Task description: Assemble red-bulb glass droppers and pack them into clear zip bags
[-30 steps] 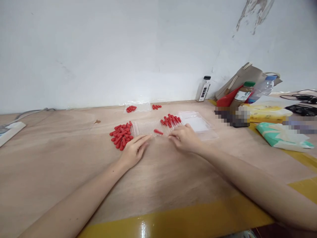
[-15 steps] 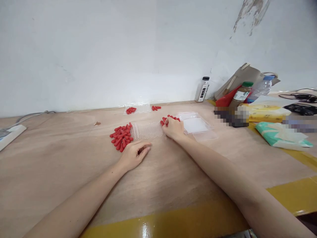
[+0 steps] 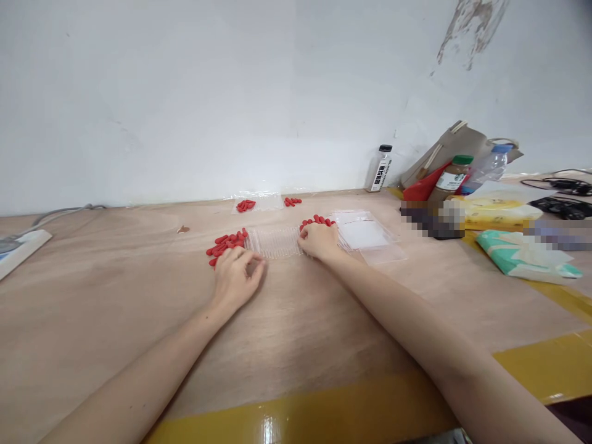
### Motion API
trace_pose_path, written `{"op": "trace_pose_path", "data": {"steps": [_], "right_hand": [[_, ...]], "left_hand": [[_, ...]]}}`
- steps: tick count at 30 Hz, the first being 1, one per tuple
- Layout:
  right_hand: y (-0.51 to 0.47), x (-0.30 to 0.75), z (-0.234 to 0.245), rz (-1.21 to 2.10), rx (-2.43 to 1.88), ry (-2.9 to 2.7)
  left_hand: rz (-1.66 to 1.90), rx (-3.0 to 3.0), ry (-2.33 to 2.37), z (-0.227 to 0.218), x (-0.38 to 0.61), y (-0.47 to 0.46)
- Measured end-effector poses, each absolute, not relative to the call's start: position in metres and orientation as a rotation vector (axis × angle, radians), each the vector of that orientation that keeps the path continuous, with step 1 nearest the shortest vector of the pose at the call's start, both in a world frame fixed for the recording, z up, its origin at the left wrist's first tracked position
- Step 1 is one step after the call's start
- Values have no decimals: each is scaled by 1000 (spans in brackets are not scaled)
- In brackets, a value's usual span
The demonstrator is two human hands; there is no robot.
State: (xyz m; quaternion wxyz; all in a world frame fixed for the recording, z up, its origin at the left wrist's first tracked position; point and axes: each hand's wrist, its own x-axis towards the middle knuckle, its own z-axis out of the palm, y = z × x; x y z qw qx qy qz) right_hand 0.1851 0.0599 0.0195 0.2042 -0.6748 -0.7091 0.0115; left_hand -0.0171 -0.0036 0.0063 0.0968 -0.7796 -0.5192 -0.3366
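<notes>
Yellow tape (image 3: 296,419) along the near table edge. Wooden table (image 3: 287,339) behind it, both forearms reaching across.

Left hand (image 3: 237,272): over the near part of the large red pile (image 3: 226,239), which pokes out beyond the fingers. Has shifted left: half a second ago it lay in front of the clear strips with the pile uncovered. Fingers bent, thumb apart from them; can't tell if a red piece is pinched, fingertips hidden.

Right hand (image 3: 320,240): at the right end of the row of clear strips (image 3: 276,242), just in front of the smaller red group (image 3: 319,219). Roughly same spot as half a second ago. Fingers curled in, grip hidden, can't tell what it holds. A second ago it was lower and to the right, with one red piece between the hands; that piece has gone from there, strips show instead.

Right of this hand: clear sleeves with a white sheet (image 3: 364,234), unmoved. Farther right: green tissue pack (image 3: 525,254), then yellow pack (image 3: 502,214).

Far, near the wall (image 3: 185,98): clear bag (image 3: 268,202), small red pieces (image 3: 245,206) at its left, more red pieces (image 3: 292,201) right. Black-capped bottle (image 3: 381,169) upright, right of those.
</notes>
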Motion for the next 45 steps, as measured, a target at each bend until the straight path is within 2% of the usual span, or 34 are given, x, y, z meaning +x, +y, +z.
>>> {"op": "trace_pose_path", "data": {"steps": [5,13,21,27,31,36,40,45], "right_hand": [[67,180,20,-5,-2015,-1963],[72,171,21,-7,-2101,-2008],[72,168,29,186,-2109,-1989],[54,202,36,318,-1927,-2001],[36,230,26,392,-1673,-2020],[18,246,8,537,-1234,-2053],[10,245,-1,402,-1174,-2080],[2,238,-1,300,-1216,-2078]], "left_hand": [[-939,-2003,-1871,17,-40,11],[-886,-2015,-2082,21,-56,27],[-829,-2021,-2106,16,-60,32],[-734,-2030,-2014,18,-57,28],[-841,-2041,-1948,20,-52,25],[-1164,-2099,-1919,20,-44,20],[-1327,-2197,-1922,18,-43,18],[-1386,-2078,-1549,17,-43,17]]}}
